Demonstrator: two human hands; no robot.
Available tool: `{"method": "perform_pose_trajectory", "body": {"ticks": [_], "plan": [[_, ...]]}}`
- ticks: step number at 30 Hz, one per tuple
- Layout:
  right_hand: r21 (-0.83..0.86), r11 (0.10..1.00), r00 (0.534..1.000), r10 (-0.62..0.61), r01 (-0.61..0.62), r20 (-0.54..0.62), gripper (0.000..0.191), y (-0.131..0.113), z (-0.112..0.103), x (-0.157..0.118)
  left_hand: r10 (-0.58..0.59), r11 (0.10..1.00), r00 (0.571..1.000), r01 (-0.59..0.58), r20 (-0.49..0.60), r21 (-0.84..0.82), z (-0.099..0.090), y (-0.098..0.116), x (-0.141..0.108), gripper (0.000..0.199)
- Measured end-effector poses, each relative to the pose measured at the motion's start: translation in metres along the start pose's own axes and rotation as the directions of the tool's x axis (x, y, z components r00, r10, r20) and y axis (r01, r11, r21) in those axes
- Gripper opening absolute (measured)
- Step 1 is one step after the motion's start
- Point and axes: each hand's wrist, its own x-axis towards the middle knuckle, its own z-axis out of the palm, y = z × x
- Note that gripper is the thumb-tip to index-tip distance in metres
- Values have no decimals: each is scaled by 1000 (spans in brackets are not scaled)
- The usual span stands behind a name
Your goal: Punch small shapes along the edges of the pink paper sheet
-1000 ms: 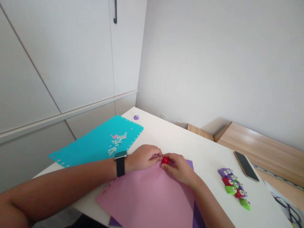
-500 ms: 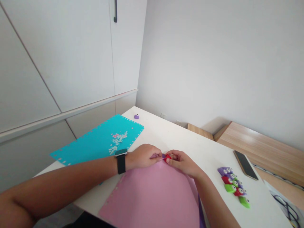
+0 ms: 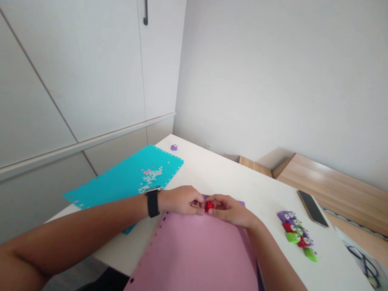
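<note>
A pink sheet (image 3: 200,246) with small holes along its left edge lies in front of me, over a purple sheet (image 3: 240,203) that shows at the far right corner. My left hand (image 3: 185,201), a black watch on its wrist, pinches the pink sheet's far edge. Close against it, my right hand (image 3: 229,210) grips a small red hole punch (image 3: 209,206) at that same edge. Fingers partly cover the punch, so I cannot tell whether its jaws are on the sheet.
Left of my hands lies a blue sheet (image 3: 121,178) with holed edges and paper bits (image 3: 150,176) on it. A purple punch (image 3: 173,147) sits at the far corner. Several coloured punches (image 3: 298,234) and a phone (image 3: 313,207) are on the white table's right side.
The pink sheet has come down flatter from its bulged shape. The red hole punch and my right hand have shifted slightly left, and more of the purple sheet shows.
</note>
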Motion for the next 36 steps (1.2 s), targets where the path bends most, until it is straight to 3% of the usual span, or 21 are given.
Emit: {"method": "perform_pose_trajectory", "body": {"ticks": [4, 9, 12, 16, 20, 22, 24, 26, 28, 32, 36], "plan": [[-1, 999, 997, -42, 42, -67, 49, 0, 6, 2, -5, 1000, 999, 5, 33, 2, 0, -1, 0, 20], [86, 996, 970, -15, 37, -243, 45, 8, 5, 11, 4, 999, 999, -1, 51, -43, -2, -3, 1, 21], [168, 982, 937, -22, 85, -348, 45, 11, 5, 15, -62, 996, 996, 57, -71, -72, -4, -3, 2, 33], [256, 961, 947, -19, 106, -321, 44, 7, 16, 17, -79, 983, 954, 27, -290, -180, -9, 5, 4, 62], [258, 960, 953, -27, 109, -301, 45, -3, 29, 18, 75, 991, 956, -104, -284, -89, -15, 16, 4, 40], [148, 985, 951, -37, 86, -308, 46, -8, 28, 14, 93, 994, 956, -106, -279, -30, -22, 17, 3, 30], [-116, 992, 939, -91, 55, -332, 43, -11, 22, 6, 48, 999, 954, -50, -297, 1, -32, 13, 1, 30], [-439, 898, 931, -163, 2, -328, 39, -13, 17, -5, -22, 998, 941, 43, -339, 55, -46, 3, -6, 34], [-646, 762, 939, -185, -49, -289, 32, -15, 15, -13, -71, 981, 916, 136, -394, 140, -60, -11, -19, 38], [-763, 635, 959, -124, -120, -254, 17, -16, 25, -16, -146, 931, 896, 268, -419, 249, -80, -42, -55, 38], [-765, 627, 958, -98, -151, -269, 12, -14, 32, -9, -234, 905, 870, 358, -434, 228, -86, -62, -85, 44]]}}
